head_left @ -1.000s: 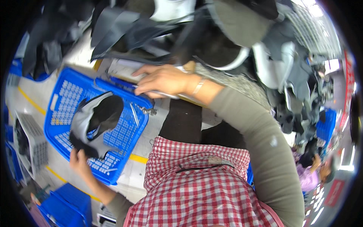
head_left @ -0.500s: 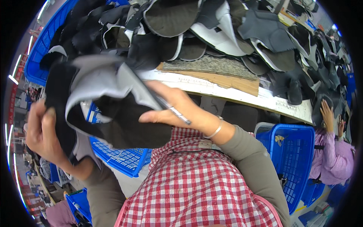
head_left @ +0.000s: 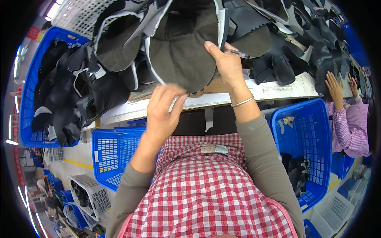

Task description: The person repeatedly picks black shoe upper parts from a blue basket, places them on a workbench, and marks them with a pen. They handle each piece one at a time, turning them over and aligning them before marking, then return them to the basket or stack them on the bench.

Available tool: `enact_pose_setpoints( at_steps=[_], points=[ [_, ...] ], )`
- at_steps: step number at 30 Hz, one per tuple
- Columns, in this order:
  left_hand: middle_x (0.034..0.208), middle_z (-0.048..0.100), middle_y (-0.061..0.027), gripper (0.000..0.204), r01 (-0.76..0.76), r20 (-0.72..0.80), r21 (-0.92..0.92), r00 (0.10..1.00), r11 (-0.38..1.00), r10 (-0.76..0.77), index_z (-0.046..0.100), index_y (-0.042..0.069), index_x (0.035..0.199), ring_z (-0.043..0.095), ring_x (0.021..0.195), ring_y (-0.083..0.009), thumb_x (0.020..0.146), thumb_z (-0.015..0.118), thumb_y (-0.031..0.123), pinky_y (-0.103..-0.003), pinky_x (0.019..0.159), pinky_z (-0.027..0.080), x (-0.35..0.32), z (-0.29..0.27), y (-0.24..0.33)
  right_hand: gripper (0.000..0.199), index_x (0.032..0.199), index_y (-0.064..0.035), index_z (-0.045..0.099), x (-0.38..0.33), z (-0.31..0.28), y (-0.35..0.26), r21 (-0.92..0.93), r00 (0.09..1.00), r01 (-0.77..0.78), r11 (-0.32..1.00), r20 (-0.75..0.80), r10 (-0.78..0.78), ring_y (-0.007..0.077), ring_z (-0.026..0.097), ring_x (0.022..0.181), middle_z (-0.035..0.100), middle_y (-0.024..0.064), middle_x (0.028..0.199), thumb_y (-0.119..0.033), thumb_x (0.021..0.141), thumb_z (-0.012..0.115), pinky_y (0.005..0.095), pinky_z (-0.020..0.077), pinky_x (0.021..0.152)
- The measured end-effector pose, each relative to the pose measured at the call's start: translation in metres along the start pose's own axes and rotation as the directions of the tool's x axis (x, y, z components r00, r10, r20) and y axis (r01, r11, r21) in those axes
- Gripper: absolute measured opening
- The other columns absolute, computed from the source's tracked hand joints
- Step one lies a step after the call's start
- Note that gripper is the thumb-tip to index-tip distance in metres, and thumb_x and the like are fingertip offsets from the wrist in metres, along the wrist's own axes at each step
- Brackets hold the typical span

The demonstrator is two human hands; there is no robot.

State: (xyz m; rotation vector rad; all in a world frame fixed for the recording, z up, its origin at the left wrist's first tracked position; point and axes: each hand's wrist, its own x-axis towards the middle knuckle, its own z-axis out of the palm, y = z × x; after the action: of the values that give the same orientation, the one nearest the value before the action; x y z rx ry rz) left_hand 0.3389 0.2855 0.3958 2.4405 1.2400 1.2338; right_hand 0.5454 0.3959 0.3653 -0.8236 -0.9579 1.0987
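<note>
A large black shoe upper (head_left: 180,59) lies at the near edge of the pile, its dark olive lining facing me and its borders whitish. My right hand (head_left: 230,69) grips its right edge, thumb on the lining. A slim pen (head_left: 238,53) is also held in that hand, sticking out to the right. At the upper's lower left edge is my left hand (head_left: 163,111), its fingers curled and smeared by motion. Whether they pinch the edge is not clear.
Many black uppers cover the white worktable (head_left: 274,89). A blue crate (head_left: 25,99) of black pieces stands left. Two blue baskets (head_left: 107,154) (head_left: 323,158) flank me below the table. A co-worker's hand (head_left: 334,85) rests on the pile at right.
The black upper, held up at the left between both hands before, now rests on the pile ahead. Both hands have moved right, the right one forward too. My view has shifted.
</note>
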Motion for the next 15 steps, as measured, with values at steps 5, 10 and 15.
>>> enact_pose_setpoints(
  at_steps=[5, 10, 15],
  points=[
    [0.122, 0.064, -0.0188, 0.048, 0.746, 0.536, -0.642, 0.6, 0.174, -0.594, 0.055, -0.005, 0.133, 0.064, 0.117, -0.0305, 0.097, 0.073, 0.021, -0.047, 0.094, 0.06, -0.068, 0.032, -0.024, 0.021, 0.092, 0.0008, 0.071, -0.004, -0.005, -0.001, 0.045, 0.999, -0.035, 0.998, -0.001, 0.035, 0.0019, 0.05, 0.072, 0.064, -0.0057, 0.08, -0.019, 0.095, 0.077, 0.0219, 0.0425, 0.063],
    [0.136, 0.062, -0.0165, 0.046, 0.506, 0.45, -0.861, 0.706, -0.056, -0.547, 0.049, -0.003, 0.14, 0.063, 0.125, -0.0265, 0.102, 0.065, 0.02, -0.049, 0.1, 0.058, -0.029, 0.038, -0.03, 0.024, 0.103, 0.0024, 0.072, -0.011, -0.005, 0.001, 0.085, 0.995, -0.096, 0.992, -0.009, 0.097, 0.0068, 0.061, 0.078, 0.071, 0.0006, 0.089, -0.019, 0.095, 0.077, 0.0241, 0.0508, 0.069],
    [0.127, 0.068, -0.0165, 0.046, 0.44, 0.555, -0.829, 0.579, -0.344, -0.597, 0.054, -0.001, 0.135, 0.073, 0.107, -0.0279, 0.105, 0.061, 0.033, -0.045, 0.088, 0.065, 0.025, 0.055, -0.007, 0.039, 0.112, 0.0028, 0.071, -0.019, -0.033, -0.007, 0.134, 0.949, -0.161, 0.978, -0.25, 0.19, 0.0123, 0.066, 0.086, 0.072, 0.0058, 0.097, -0.035, 0.101, 0.067, 0.0276, 0.0543, 0.076]
  ],
)
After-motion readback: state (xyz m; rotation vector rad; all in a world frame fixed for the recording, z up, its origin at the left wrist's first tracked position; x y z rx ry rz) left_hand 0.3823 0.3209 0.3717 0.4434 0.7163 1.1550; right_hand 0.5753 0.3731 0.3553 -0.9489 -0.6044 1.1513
